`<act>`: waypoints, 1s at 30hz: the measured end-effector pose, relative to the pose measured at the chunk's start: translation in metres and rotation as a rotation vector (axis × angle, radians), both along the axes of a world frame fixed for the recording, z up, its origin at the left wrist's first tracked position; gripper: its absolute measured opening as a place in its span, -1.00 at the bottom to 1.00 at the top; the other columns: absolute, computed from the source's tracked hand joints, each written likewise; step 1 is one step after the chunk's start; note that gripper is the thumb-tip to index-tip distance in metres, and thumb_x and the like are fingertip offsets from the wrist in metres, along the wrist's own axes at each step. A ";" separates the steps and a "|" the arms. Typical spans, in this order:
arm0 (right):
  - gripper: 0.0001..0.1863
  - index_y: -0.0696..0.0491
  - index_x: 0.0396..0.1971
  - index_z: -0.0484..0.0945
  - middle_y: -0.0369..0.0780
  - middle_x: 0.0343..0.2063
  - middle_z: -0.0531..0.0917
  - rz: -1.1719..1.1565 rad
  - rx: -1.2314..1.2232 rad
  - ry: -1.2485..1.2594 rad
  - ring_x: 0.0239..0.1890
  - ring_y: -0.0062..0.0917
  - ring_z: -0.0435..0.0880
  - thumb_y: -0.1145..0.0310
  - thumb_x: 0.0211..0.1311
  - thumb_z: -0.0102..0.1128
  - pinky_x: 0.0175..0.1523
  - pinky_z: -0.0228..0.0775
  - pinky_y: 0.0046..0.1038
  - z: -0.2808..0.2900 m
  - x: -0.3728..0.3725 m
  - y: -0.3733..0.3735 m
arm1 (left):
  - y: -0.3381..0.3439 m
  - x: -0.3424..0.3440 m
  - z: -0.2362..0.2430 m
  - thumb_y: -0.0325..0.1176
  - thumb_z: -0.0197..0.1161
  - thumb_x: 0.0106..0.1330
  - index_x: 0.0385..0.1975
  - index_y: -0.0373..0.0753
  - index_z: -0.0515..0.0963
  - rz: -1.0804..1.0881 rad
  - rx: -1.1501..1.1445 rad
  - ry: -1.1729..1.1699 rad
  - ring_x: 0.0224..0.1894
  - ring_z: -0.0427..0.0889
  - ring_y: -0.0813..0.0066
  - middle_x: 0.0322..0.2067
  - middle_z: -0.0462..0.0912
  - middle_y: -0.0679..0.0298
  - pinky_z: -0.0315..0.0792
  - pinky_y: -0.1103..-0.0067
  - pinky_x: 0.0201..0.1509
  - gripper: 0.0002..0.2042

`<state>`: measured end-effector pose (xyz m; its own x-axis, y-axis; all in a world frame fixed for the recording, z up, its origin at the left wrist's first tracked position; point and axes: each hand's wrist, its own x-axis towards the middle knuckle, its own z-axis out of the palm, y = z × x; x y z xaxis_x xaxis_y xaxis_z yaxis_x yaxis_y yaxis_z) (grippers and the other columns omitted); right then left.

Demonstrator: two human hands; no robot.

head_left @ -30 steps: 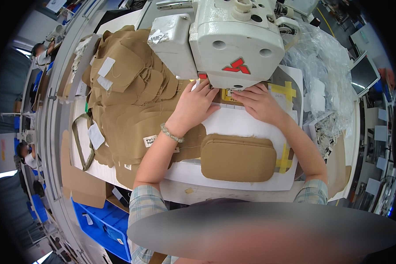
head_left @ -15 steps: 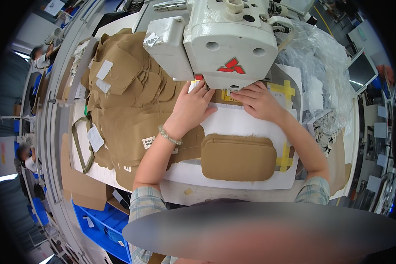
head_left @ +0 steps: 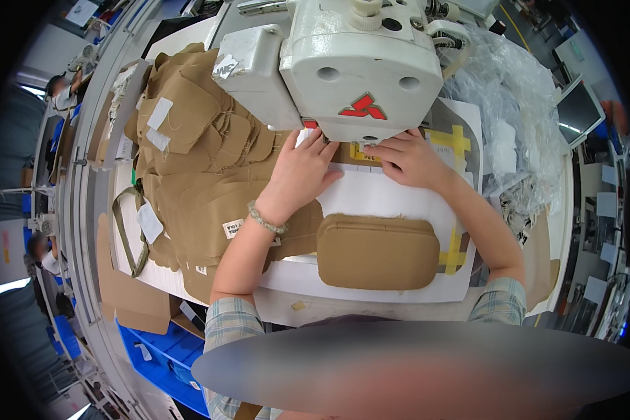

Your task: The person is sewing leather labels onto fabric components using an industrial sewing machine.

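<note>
While the left hand (head_left: 295,171), thumb spread, and right hand (head_left: 414,162), grip unclear, touch tan fabric (head_left: 341,154) beneath the upper-centre sewing machine (head_left: 360,73), white paper (head_left: 374,190) lies open down to the edge of stacked panels (head_left: 378,253).

Resting left hand (head_left: 302,168) and right hand (head_left: 414,161) beside brown cloth (head_left: 341,153) under a white sewing machine (head_left: 360,73), beyond a stack of rounded brown pieces (head_left: 378,253).

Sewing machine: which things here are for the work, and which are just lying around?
Seem part of the work:
white sewing machine
left hand and right hand
tan piece between them
rounded tan stack
big tan pile

Probably just lying about:
clear plastic
olive strap
blue bin
</note>
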<state>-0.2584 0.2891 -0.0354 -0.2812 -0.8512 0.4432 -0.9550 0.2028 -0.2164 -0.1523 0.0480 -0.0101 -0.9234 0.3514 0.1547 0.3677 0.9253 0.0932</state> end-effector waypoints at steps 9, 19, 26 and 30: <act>-0.67 -0.02 -0.16 0.67 -0.33 -0.15 0.70 -0.009 -0.025 0.001 -0.04 -0.47 0.59 0.50 0.00 0.22 0.17 0.23 -0.32 -0.001 0.001 0.000 | 0.000 -0.002 0.001 -0.07 0.32 0.19 0.12 -0.29 0.48 -0.003 -0.012 0.008 0.25 0.45 0.29 0.03 0.61 0.15 0.18 0.23 0.36 -0.44; -0.70 0.00 -0.17 0.65 -0.33 -0.07 0.68 0.008 -0.018 -0.033 -0.05 -0.47 0.57 0.47 0.03 0.20 0.15 0.22 -0.32 0.002 0.005 0.003 | 0.002 -0.001 0.005 -0.08 0.31 0.20 0.12 -0.28 0.49 -0.003 -0.062 -0.015 0.24 0.47 0.32 0.02 0.62 0.22 0.16 0.20 0.39 -0.45; -0.63 -0.11 -0.06 0.66 -0.38 -0.04 0.68 -0.050 0.019 0.006 0.05 -0.47 0.54 0.42 0.09 0.19 0.17 0.19 -0.29 -0.006 0.002 0.010 | 0.001 -0.002 0.005 -0.07 0.29 0.23 0.13 -0.22 0.49 0.012 -0.077 -0.006 0.28 0.42 0.36 0.01 0.62 0.23 0.08 0.13 0.41 -0.48; -0.64 -0.12 -0.03 0.64 -0.41 0.03 0.65 -0.058 0.022 -0.001 0.07 -0.46 0.51 0.39 0.13 0.16 0.18 0.16 -0.25 -0.006 -0.008 0.010 | -0.002 -0.005 0.008 -0.05 0.29 0.23 0.13 -0.19 0.49 0.032 -0.074 -0.058 0.23 0.44 0.38 -0.02 0.62 0.25 0.10 0.12 0.37 -0.48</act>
